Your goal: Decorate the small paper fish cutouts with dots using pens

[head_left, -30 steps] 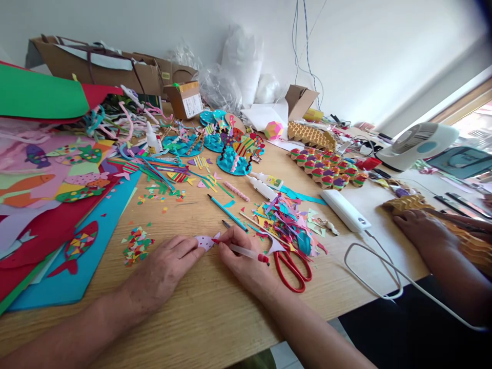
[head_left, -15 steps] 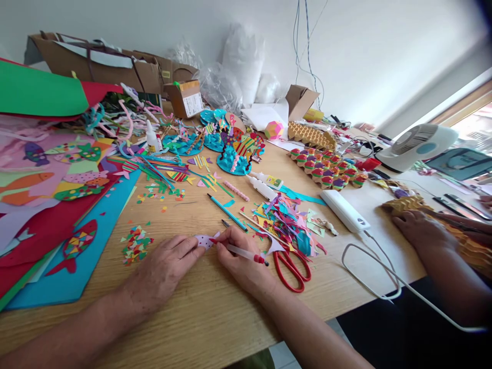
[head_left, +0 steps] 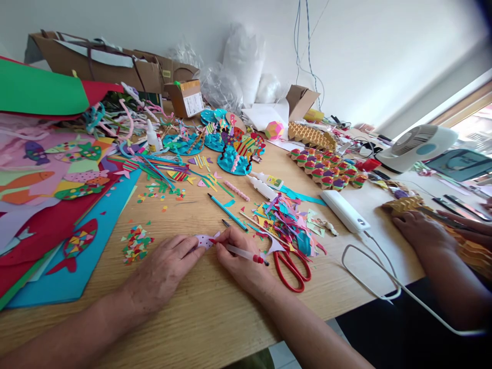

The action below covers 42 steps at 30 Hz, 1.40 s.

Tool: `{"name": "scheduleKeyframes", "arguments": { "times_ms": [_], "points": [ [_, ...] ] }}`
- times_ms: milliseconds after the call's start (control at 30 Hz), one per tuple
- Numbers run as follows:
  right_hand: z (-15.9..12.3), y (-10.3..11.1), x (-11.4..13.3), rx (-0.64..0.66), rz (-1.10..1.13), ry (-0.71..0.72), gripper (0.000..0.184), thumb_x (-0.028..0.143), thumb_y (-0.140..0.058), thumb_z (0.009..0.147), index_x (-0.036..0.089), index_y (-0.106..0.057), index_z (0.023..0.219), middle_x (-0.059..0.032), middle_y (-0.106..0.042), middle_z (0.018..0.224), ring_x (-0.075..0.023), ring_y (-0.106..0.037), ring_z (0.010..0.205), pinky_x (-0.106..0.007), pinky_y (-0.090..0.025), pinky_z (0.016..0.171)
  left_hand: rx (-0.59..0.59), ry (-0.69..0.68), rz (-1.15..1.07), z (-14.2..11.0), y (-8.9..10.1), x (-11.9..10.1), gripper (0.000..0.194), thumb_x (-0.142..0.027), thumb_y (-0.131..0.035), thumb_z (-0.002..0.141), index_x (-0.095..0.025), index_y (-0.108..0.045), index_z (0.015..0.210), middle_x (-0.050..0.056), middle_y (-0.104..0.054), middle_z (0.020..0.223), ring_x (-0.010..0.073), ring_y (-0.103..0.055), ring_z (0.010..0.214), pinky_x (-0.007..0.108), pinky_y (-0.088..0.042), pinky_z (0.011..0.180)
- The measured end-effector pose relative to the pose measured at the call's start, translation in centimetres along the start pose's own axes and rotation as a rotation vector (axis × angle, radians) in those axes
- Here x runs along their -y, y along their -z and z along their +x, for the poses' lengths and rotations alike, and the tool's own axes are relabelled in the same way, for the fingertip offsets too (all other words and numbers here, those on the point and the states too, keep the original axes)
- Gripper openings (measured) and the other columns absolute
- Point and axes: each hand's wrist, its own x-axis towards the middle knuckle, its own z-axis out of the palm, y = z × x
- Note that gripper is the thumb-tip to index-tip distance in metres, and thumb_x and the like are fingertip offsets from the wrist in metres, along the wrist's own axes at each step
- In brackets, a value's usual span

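Note:
My left hand (head_left: 171, 261) has its fingers closed on the left part of a small lilac paper fish (head_left: 203, 240) with dark dots, holding it down on the table. In my right hand (head_left: 240, 259) is a red felt-tip pen (head_left: 242, 252) with a pale see-through barrel. Its red tip meets the fish near the tail, and my fingertips hide part of both. Right of my right hand lie red-handled scissors (head_left: 294, 271) and a lilac paper offcut (head_left: 274, 244). A blue pencil-like stick (head_left: 226, 211) lies beyond my hands.
Paper scraps (head_left: 288, 220) are heaped beyond the scissors, and small cut bits (head_left: 137, 243) lie left of my hand. Coloured sheets (head_left: 86, 277) cover the left side. At right are a white power bank (head_left: 345, 210), its cable (head_left: 369, 282) and a co-worker's hand (head_left: 426, 236) on an egg carton.
The pen's back end has tilted slightly down and left in my right hand. My left hand stays on the paper fish. The co-worker's farther hand has come inward over the egg carton.

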Motion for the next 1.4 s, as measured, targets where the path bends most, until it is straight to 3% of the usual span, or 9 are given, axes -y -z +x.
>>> {"name": "scheduleKeyframes", "arguments": {
  "times_ms": [833,1200,1400],
  "points": [
    [0.02,-0.03,-0.23,0.003,0.028,0.025,0.005,0.016,-0.048,0.072,0.020,-0.051,0.069,0.0063,-0.048,0.053,-0.0081,-0.041,0.045,-0.019,-0.029,0.045,-0.006,0.008,0.003,-0.16,-0.35,0.04,0.042,0.001,-0.035,0.083,-0.015,-0.055,0.116,0.008,-0.059,0.106,0.0209,-0.053,0.096,0.035,-0.048,0.083],
    [-0.04,0.05,-0.38,0.011,0.025,0.028,0.006,0.015,-0.049,0.072,0.019,-0.053,0.071,0.0058,-0.051,0.055,-0.0083,-0.043,0.048,-0.019,-0.030,0.046,0.052,0.041,-0.007,-0.08,0.05,-0.14,0.045,0.002,-0.034,0.083,-0.017,-0.056,0.118,0.007,-0.060,0.108,0.0208,-0.053,0.098,0.036,-0.048,0.085],
    [0.03,-0.09,-0.52,0.008,0.022,0.023,0.005,0.015,-0.049,0.072,0.020,-0.052,0.071,0.0058,-0.050,0.055,-0.0087,-0.043,0.047,-0.019,-0.030,0.046,0.019,0.010,0.007,-0.15,-0.12,-0.14,0.043,0.002,-0.031,0.084,-0.012,-0.056,0.116,0.010,-0.060,0.106,0.0228,-0.053,0.096,0.039,-0.050,0.082]
  ]
}}
